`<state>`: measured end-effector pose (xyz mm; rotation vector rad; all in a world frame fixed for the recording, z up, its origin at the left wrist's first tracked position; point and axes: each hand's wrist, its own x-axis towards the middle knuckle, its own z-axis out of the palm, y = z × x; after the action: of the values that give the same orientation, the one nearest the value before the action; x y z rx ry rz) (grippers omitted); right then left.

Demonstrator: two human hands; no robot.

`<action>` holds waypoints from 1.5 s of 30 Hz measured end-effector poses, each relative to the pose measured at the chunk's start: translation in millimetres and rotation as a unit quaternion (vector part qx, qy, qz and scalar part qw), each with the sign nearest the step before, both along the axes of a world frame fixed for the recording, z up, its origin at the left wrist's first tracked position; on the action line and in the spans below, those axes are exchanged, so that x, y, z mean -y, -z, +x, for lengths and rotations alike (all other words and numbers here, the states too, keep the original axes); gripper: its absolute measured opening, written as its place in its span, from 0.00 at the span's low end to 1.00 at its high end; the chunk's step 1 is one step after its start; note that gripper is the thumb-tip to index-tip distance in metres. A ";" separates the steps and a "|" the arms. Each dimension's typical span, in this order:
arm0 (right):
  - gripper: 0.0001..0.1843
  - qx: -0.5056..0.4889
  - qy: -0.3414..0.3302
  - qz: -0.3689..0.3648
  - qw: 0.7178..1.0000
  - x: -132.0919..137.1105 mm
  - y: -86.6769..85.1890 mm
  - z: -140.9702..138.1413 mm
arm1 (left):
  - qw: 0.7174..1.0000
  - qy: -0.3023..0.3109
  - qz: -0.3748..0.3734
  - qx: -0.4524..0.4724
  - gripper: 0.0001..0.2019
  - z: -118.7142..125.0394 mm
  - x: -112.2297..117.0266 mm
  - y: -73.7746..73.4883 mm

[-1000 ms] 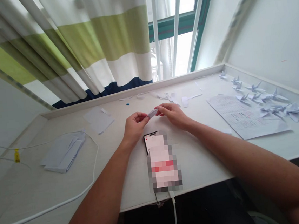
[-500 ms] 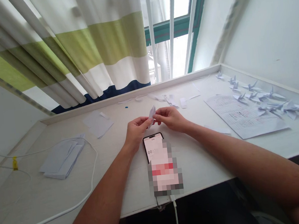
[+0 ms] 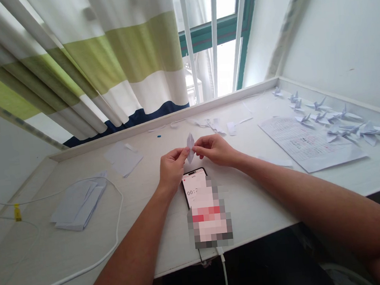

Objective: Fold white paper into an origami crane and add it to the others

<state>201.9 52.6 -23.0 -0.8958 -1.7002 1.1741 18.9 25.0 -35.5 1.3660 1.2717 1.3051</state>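
A small folded white paper (image 3: 190, 140), narrow and pointed at both ends, stands upright between my hands. My left hand (image 3: 174, 165) pinches its left side between thumb and fingers. From the right, my right hand (image 3: 213, 149) grips the other side the same way, the fingers partly hidden behind the thumb. Just below the hands lies a phone (image 3: 192, 198) with a white screen showing digits, its lower part blurred out by large pixels.
Several folded paper cranes (image 3: 339, 123) stand along the right edge, beside a printed sheet (image 3: 306, 144). Paper scraps (image 3: 213, 124) lie at the back. At left are a paper stack (image 3: 80, 204), loose paper (image 3: 122, 159) and a white cable (image 3: 117, 239). A raised rim (image 3: 125, 133) borders the table.
The folded paper has turned from leaning right to nearly upright, its flat side facing me more. Both hands keep hold of it. The view has shifted slightly.
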 end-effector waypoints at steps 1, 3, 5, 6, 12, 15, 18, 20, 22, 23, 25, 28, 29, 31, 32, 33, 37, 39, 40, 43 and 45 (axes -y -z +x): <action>0.14 -0.001 -0.002 -0.001 1.000 0.1 -0.1 0.1 | 1.000 -0.002 0.003 0.001 0.18 0.1 0.3 0.1; 0.14 0.000 -0.007 -0.002 1.000 0.4 -0.9 0.4 | 1.000 -0.004 0.009 0.003 0.17 0.3 1.0 0.1; 0.15 0.002 -0.008 -0.003 1.000 0.9 -2.3 0.6 | 1.000 -0.009 0.016 0.010 0.17 0.8 1.5 -0.1; 0.16 0.004 -0.010 -0.004 1.000 1.1 -3.3 0.7 | 1.000 -0.011 0.020 0.014 0.17 1.1 1.6 -0.2; 0.16 0.011 -0.012 -0.006 1.000 2.4 -6.7 -0.2 | 1.000 -0.013 0.026 0.011 0.16 1.7 1.3 0.7; 0.15 0.021 0.003 -0.002 1.000 2.0 -4.9 -1.1 | 0.999 -0.002 0.036 0.001 0.16 1.4 0.8 2.2; 0.12 0.035 0.035 0.002 0.999 1.6 -2.0 -2.5 | 0.999 0.019 0.040 -0.004 0.16 1.3 0.2 4.1; 0.11 0.043 0.050 0.001 0.998 2.0 -0.5 -3.6 | 0.999 0.024 0.036 -0.012 0.16 1.3 -0.3 5.4; 0.11 0.041 0.052 0.000 0.998 2.8 0.4 -4.4 | 0.999 0.011 0.043 -0.014 0.16 1.2 -1.2 6.3; 0.12 0.035 0.049 0.000 0.998 3.1 0.6 -4.7 | 0.999 -0.001 0.051 -0.014 0.16 1.1 -1.6 6.5; 0.13 0.013 0.035 0.002 0.999 3.0 1.2 -4.8 | 0.997 -0.023 0.068 -0.005 0.17 0.9 -2.1 6.1; 0.16 -0.040 0.014 0.005 0.999 1.4 2.1 -4.5 | 0.995 -0.027 0.090 0.028 0.17 1.1 -1.4 3.5; 0.18 -0.058 0.008 0.004 0.998 0.8 2.4 -4.4 | 0.994 -0.024 0.096 0.039 0.16 1.3 -0.7 2.4; 0.21 -0.084 -0.003 -0.002 0.996 0.0 2.6 -4.2 | 0.994 -0.024 0.101 0.040 0.15 2.1 1.1 0.0; 0.21 -0.090 -0.011 -0.007 0.996 -0.1 2.6 -4.1 | 0.994 -0.022 0.098 0.030 0.14 2.5 2.2 -1.1; 0.21 -0.095 -0.021 -0.013 0.995 -0.1 2.4 -3.9 | 0.995 -0.017 0.096 0.021 0.13 3.0 3.2 -2.2; 0.20 -0.100 -0.029 -0.011 0.994 -0.8 1.4 -2.0 | 0.995 0.024 0.097 0.021 0.12 4.4 6.1 -5.5; 0.19 -0.097 -0.008 0.008 0.995 -2.3 1.6 -0.7 | 0.995 0.035 0.094 0.027 0.13 4.2 6.5 -6.7; 0.18 -0.095 0.002 0.015 0.995 -3.1 1.9 -0.1 | 0.995 0.036 0.089 0.026 0.14 3.9 6.5 -7.1; 0.17 -0.091 0.012 0.011 0.996 -5.1 3.9 0.9 | 0.996 0.026 0.080 0.014 0.16 2.5 5.7 -7.3; 0.17 -0.091 0.008 -0.008 0.996 -5.6 5.6 1.1 | 0.996 0.019 0.082 0.002 0.16 1.5 5.2 -7.0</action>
<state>203.0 58.2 -28.6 -0.7867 -1.5357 1.2222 20.4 19.8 -28.4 1.4933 1.1521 1.4098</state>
